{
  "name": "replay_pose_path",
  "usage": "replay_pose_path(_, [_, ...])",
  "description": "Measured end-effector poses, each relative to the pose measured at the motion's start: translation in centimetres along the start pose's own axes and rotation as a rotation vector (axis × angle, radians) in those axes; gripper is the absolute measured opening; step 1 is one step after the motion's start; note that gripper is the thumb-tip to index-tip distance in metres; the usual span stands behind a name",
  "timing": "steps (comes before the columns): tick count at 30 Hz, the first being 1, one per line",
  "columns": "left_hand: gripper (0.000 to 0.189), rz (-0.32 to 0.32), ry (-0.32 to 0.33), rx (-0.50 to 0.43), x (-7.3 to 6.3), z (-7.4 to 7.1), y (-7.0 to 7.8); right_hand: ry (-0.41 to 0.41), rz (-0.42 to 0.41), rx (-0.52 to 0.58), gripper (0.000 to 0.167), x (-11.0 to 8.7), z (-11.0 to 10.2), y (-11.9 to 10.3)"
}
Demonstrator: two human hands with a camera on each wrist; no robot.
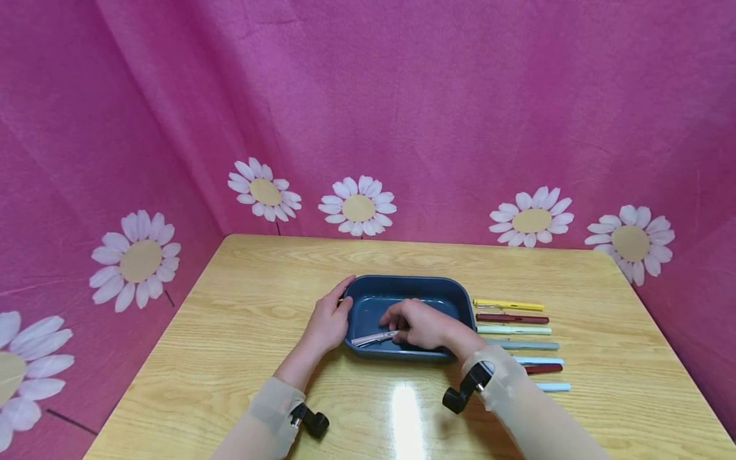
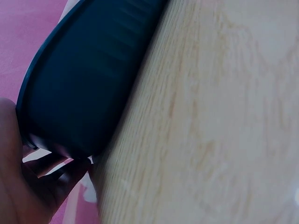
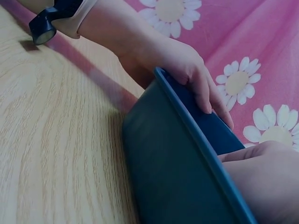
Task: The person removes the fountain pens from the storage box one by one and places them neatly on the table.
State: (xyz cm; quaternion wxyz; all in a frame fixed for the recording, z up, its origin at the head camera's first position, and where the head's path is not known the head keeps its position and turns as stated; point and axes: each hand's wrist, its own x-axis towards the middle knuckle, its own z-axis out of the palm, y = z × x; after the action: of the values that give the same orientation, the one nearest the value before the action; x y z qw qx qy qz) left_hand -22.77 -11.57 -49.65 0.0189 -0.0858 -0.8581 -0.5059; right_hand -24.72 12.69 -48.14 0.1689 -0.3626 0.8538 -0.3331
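A dark blue rectangular box with an open top stands on the wooden table. My left hand grips its left end, thumb over the rim and fingers along the outer wall; the left wrist view shows the fingers against the box's end. Reaching over the near side, my right hand is down inside the box. Its thumb and fingertips pinch the right end of a pale pinkish-silver pen, which lies along the near wall. In the right wrist view the box wall hides the pen and fingertips.
Right of the box, several pens lie side by side in a column, including a yellow pen, a dark red pen and a light green pen. My right forearm partly covers the nearer ones. A pink flowered curtain surrounds the table.
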Motion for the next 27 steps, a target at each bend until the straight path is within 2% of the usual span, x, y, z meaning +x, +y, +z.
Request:
replay_pose_path(10, [0.049,0.007,-0.005,0.003,0.0,0.0,-0.1,0.017,0.012,-0.042,0.030,-0.4,-0.6,-0.3])
replay_pose_path(19, [0.049,-0.032,-0.013,0.010,0.0,0.0,0.1,0.023,0.021,-0.018,0.035,-1.0,-1.3,-0.5])
replay_pose_path(27, [0.049,-0.038,-0.005,0.002,0.0,0.1,0.1,0.058,-0.024,0.002,0.032,-2.3,-2.5,-0.8])
